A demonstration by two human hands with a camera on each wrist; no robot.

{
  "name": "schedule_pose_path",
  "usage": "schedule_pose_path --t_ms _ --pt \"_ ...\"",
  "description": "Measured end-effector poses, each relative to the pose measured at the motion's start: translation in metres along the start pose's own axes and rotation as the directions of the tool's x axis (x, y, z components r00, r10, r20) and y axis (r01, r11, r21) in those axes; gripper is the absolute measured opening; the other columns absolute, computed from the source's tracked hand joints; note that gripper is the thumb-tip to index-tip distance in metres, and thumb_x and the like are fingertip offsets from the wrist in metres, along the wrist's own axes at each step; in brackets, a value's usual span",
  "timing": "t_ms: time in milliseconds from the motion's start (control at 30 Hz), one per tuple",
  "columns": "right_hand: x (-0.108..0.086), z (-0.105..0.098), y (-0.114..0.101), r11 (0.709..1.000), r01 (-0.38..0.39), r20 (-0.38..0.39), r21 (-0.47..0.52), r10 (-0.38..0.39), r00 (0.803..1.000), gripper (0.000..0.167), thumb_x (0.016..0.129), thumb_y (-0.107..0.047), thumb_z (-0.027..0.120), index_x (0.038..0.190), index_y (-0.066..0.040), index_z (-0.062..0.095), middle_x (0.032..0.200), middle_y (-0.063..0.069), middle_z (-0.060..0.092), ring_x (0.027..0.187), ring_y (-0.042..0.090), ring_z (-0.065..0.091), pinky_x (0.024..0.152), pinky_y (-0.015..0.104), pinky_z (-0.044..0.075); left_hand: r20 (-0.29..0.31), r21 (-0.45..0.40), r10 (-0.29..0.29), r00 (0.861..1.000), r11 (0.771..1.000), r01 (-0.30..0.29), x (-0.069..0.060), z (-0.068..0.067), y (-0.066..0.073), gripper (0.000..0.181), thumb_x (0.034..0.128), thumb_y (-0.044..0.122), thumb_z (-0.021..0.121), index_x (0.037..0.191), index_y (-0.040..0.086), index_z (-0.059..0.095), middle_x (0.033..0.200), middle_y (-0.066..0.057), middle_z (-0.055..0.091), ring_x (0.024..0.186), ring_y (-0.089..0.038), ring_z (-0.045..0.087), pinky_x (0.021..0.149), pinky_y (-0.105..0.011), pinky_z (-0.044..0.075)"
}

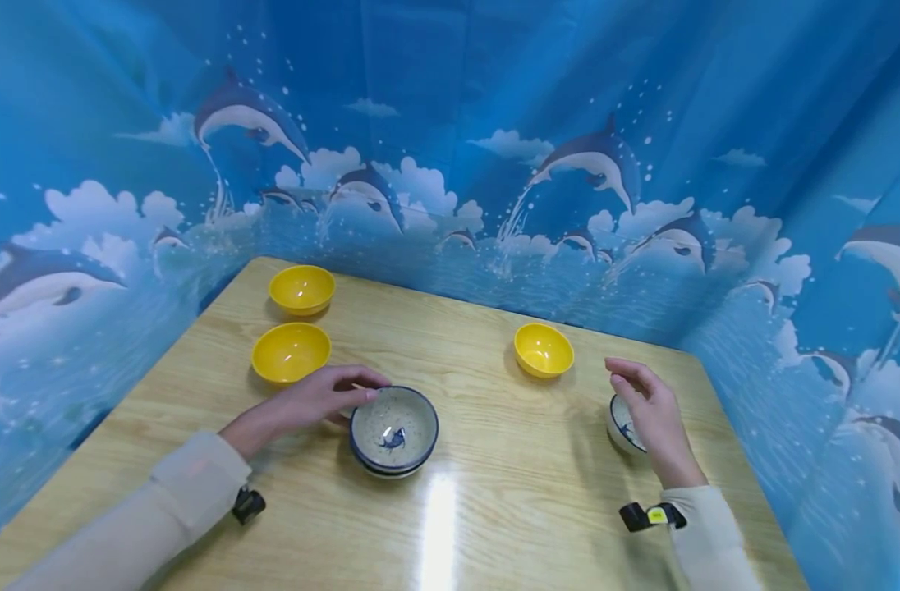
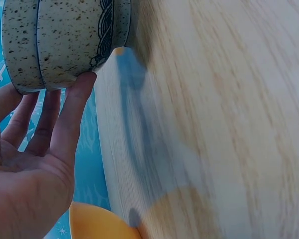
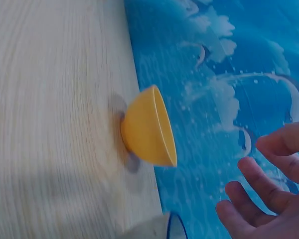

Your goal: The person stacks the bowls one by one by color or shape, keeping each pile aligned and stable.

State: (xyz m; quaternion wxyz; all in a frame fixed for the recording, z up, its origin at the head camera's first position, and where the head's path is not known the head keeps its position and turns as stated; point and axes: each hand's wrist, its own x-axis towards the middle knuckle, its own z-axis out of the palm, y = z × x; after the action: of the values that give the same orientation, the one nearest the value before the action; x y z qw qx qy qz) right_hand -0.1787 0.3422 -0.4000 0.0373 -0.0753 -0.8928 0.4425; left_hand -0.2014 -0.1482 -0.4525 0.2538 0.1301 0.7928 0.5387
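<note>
Head view: a stack of speckled bowls (image 1: 394, 423), one nested in another, stands on the wooden table (image 1: 494, 501), with a far yellow bowl (image 1: 302, 291) and a near yellow bowl (image 1: 291, 353) behind-left of it, a third yellow bowl (image 1: 544, 350) behind-right, and, to its right, a single speckled bowl (image 1: 622, 422) partly screened by the right hand (image 1: 653, 414). Left-wrist view: the left hand (image 2: 35, 159) holds the stack by its side and rim. Right-wrist view: the right hand, right of the stack, has its fingers (image 3: 263, 186) parted and loosely bent, apart from the single speckled bowl's visible rim.
</note>
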Motion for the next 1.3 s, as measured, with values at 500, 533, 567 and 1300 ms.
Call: schedule_pose_path --t_ms 500,533,567,1300 --pt "0.004 -0.042 0.049 0.998 -0.057 -0.109 -0.007 0.056 0.993 0.056 0.117 -0.036 0.047 0.167 -0.01 0.042 0.167 0.017 0.045 0.151 0.029 0.042 0.112 0.015 0.043 -0.018 -0.006 -0.016 1.0 1.0 0.015 0.0 0.002 0.003 0.037 0.1111 0.038 0.064 0.145 0.023 0.068 0.153 -0.009 0.061 0.125 -0.028 0.066 0.095 -0.045 0.067" --pt "0.003 -0.044 0.051 0.998 -0.058 -0.107 -0.006 0.057 0.993 0.057 0.118 -0.036 0.046 0.168 -0.009 0.04 0.168 0.019 0.043 0.155 0.034 0.039 0.121 0.022 0.042 -0.017 -0.008 -0.016 1.0 1.0 0.016 0.0 0.002 0.003 0.038 0.111 0.038 0.064 0.145 0.023 0.068 0.153 -0.009 0.061 0.126 -0.028 0.066 0.095 -0.045 0.067" --pt "0.002 -0.046 0.052 0.998 -0.06 -0.109 -0.011 0.058 0.992 0.057 0.118 -0.035 0.046 0.168 -0.009 0.039 0.17 0.021 0.042 0.157 0.038 0.037 0.127 0.032 0.04 -0.016 -0.009 -0.016 1.0 1.0 0.016 0.0 0.002 0.003 0.038 0.111 0.038 0.064 0.145 0.023 0.068 0.154 -0.009 0.061 0.126 -0.028 0.065 0.095 -0.045 0.067" --pt "-0.002 -0.04 0.098 0.976 -0.212 -0.022 -0.043 0.211 0.977 0.065 0.118 -0.028 0.045 0.175 -0.013 0.018 0.176 0.029 0.028 0.157 0.048 0.036 0.108 0.032 0.045 -0.007 -0.014 -0.022 1.0 1.0 0.022 0.0 0.001 0.002 0.039 0.1109 0.041 0.064 0.146 0.024 0.067 0.154 -0.009 0.061 0.126 -0.028 0.066 0.096 -0.045 0.067"
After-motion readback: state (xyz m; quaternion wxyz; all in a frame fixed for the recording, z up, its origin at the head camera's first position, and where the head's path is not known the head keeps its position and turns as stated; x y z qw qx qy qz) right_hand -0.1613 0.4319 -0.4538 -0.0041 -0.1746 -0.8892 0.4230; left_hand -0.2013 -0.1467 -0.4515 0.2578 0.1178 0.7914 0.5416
